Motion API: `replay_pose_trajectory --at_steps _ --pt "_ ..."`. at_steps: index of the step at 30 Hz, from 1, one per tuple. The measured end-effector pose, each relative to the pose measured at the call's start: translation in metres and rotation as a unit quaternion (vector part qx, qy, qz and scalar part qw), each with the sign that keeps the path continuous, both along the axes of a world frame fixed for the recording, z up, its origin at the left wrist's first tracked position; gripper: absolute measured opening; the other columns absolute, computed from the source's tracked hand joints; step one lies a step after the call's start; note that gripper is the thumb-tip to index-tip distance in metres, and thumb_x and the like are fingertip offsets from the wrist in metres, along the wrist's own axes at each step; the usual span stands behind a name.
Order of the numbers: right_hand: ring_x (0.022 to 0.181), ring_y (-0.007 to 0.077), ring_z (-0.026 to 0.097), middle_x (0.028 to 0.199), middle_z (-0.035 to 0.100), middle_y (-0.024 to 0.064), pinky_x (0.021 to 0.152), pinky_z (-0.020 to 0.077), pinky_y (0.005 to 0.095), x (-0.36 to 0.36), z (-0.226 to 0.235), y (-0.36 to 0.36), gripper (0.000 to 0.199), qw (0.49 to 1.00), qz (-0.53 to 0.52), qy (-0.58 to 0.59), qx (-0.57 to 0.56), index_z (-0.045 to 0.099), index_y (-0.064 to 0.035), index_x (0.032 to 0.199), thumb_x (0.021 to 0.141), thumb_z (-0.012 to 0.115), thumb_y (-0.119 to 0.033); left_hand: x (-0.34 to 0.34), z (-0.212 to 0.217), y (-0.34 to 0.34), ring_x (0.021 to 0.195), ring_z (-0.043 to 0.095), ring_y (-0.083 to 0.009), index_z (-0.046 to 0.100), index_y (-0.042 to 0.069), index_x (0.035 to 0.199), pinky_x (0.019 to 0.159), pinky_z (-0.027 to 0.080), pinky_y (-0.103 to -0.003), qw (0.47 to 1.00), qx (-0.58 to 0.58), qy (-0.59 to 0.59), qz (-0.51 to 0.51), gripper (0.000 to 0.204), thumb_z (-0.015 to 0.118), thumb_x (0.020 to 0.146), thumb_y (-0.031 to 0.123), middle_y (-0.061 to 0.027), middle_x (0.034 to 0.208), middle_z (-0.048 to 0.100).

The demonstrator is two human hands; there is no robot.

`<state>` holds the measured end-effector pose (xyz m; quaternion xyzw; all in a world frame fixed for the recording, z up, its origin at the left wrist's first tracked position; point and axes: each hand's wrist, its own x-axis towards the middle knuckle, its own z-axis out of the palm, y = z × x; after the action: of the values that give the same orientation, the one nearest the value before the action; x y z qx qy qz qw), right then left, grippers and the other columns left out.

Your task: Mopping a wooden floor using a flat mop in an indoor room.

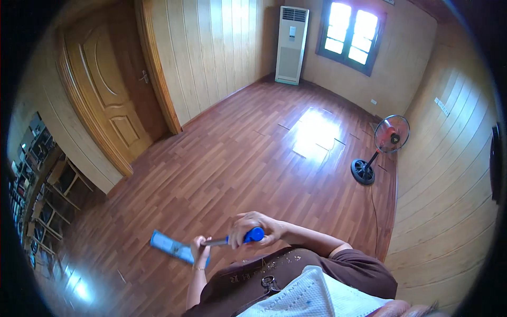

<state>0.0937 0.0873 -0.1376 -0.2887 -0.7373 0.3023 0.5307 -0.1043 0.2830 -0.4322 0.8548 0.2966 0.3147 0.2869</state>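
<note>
A flat mop slants down and to the left in front of me. My right hand (251,226) is wrapped round the blue grip near the top of the mop handle (255,234), whose rounded end sticks out beyond the fingers. Lower on the metal-coloured pole, my left hand (200,251) is closed round it. The light-blue rectangular mop head (169,245) lies on the wood-patterned floor (222,174), to the left of my left hand. That hand and forearm hide part of the head's right end.
A standing fan (392,133) is by the right wall, its cord (375,211) trailing along the floor. A tall white air conditioner (291,47) stands at the far wall, left of a window (350,33). On the left are a wooden door (108,90) and several wooden stools (66,177).
</note>
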Motion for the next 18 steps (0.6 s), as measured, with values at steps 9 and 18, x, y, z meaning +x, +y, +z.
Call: replay_pose_trajectory --at_steps 9,18 --pt "0.079 0.0189 0.061 0.084 0.066 0.0094 0.072 0.0484 0.0326 -0.009 -0.025 0.049 0.017 0.986 0.034 0.016 -0.160 0.065 -0.0007 0.088 0.084 0.067 -0.017 -0.083 -0.055 0.003 0.059 0.053 -0.0341 0.046 0.008 0.057 0.053 0.036 -0.044 0.988 -0.040 0.066 0.132 0.015 0.057 0.067 0.011 -0.0143 0.059 0.051" --pt "0.074 0.0225 0.065 0.081 0.067 0.0133 0.067 0.0505 0.0325 0.002 0.034 0.059 0.014 0.994 0.041 -0.074 -0.076 0.067 0.0001 0.087 0.082 0.066 -0.013 -0.091 -0.136 0.033 0.050 0.049 -0.0274 0.040 0.014 0.053 0.050 0.039 -0.037 0.981 -0.120 0.071 0.132 0.025 0.062 0.064 0.013 -0.0065 0.051 0.043"
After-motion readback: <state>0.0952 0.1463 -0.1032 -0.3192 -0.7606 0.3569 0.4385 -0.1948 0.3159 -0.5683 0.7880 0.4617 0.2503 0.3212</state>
